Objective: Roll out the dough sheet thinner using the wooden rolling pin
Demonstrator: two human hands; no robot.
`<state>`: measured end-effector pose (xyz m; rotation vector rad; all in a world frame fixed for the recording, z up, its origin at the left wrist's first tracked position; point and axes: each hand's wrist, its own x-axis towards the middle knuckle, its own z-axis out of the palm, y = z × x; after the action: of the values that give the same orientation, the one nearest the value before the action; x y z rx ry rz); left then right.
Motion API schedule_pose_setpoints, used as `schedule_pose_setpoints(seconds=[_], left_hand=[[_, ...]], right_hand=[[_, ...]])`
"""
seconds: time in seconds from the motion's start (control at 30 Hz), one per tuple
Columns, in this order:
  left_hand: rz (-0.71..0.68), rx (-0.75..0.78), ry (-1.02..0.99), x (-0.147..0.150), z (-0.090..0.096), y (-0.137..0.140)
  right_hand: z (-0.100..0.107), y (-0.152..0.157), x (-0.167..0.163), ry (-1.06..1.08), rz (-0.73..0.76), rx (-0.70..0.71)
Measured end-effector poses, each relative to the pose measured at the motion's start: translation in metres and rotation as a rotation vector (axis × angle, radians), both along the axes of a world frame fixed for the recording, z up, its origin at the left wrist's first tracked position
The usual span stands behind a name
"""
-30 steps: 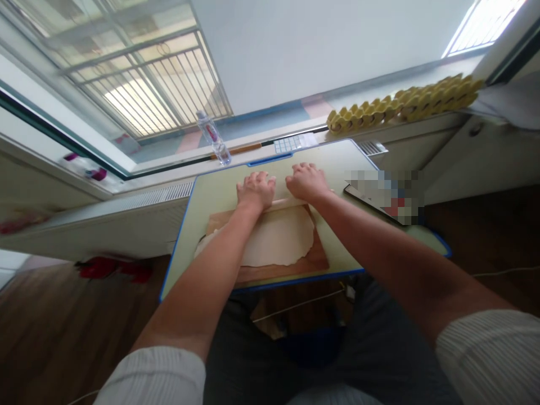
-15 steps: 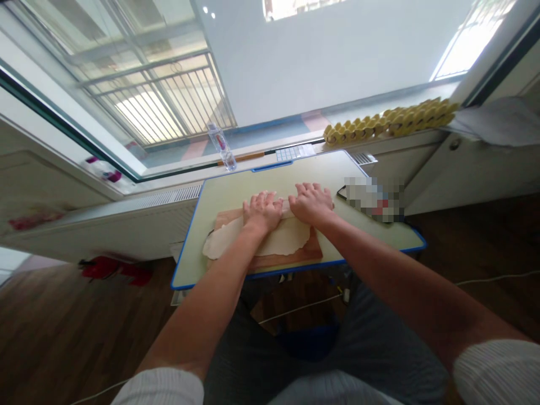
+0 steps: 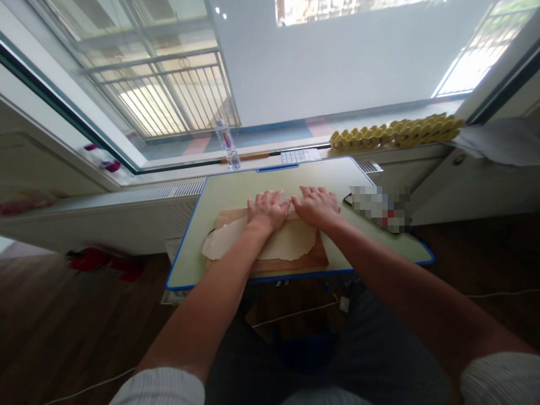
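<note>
A flat sheet of pale dough lies over a wooden board on a small table. My left hand rests palm down at the dough's far edge, its fingers stretched forward. Close to it on the right, my right hand lies palm down too, fingers spread, the two thumbs nearly touching. Between and under the palms a pale, rod-like piece shows, perhaps a rolling pin; most of it is hidden. My left forearm covers part of the dough.
The pale table has a blue rim. A partly blurred phone-like object lies on its right side. On the sill behind stand a clear bottle, a white keypad-like item and yellow egg trays. Red items lie on the floor, left.
The view has shifted slightly, so the table sits a little lower in the picture. Both hands keep nearly the same pose over the far part of the dough, with thumbs closer together.
</note>
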<state>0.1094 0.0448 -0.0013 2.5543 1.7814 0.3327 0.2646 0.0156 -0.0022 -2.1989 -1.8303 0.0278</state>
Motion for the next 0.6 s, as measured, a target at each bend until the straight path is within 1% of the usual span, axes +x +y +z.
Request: schedule_pose_setpoints(seconds=[0.13, 0.23, 0.3, 0.4, 0.47, 0.6], left_hand=[[-0.008, -0.074, -0.035, 0.008, 0.003, 0.043], [-0.016, -0.118, -0.034, 0.012, 0.005, 0.068], [-0.024, -0.143, -0.02, 0.014, 0.006, 0.079], [-0.035, -0.161, -0.004, 0.014, 0.007, 0.086], [-0.034, -0.164, -0.001, 0.014, 0.007, 0.084], [-0.04, -0.167, 0.016, 0.01, 0.008, 0.065]], right_hand=[[0.006, 0.046, 0.009, 0.109, -0.033, -0.111], [0.006, 0.073, 0.015, 0.14, -0.044, -0.133], [0.005, 0.084, 0.017, 0.144, -0.044, -0.133], [0.004, 0.089, 0.019, 0.139, -0.031, -0.129], [0.004, 0.086, 0.019, 0.136, -0.026, -0.128], [0.006, 0.069, 0.016, 0.138, -0.038, -0.144]])
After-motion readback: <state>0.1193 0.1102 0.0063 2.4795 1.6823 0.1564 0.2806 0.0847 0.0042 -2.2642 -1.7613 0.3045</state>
